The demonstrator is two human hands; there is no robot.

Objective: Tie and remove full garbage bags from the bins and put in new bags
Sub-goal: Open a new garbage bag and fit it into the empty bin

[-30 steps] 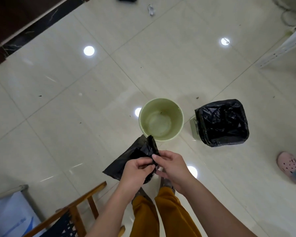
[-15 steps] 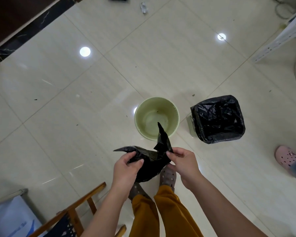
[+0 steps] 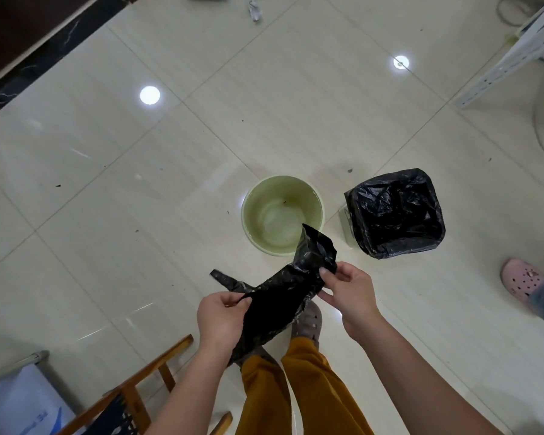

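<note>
A: A crumpled black plastic garbage bag [image 3: 288,293] is held up between both hands, above the glossy cream tiled floor [image 3: 139,215]. The left hand [image 3: 222,318] is closed on the bag's lower edge, with the film pinched between thumb and fingers [image 3: 233,301].

B: And the right hand [image 3: 347,293] is clamped on the upper part, thumb on top and fingers curled beneath. One corner of the bag is pointed up past the right hand, overlapping the near rim of the bin in this view; a thin strip is seen sticking out to the left.

A: The round pale green plastic bin [image 3: 281,215] is seen just beyond the hands, standing upright on the floor with no liner in it. Its bare inside is visible down to the base.

B: Just beside it, to the right, a square bin lined with a black bag [image 3: 394,213] is found, the liner folded over its rim. The two bins are near each other but apart.

A: Mustard-yellow trousers [image 3: 296,387] and a grey clog [image 3: 308,321] are seen below the bag. At the right edge, a pink clog [image 3: 520,279] on another person's foot is noted.

B: A wooden chair frame [image 3: 145,372] is caught at the lower left, and a white metal rack [image 3: 515,48] at the upper right.
</note>
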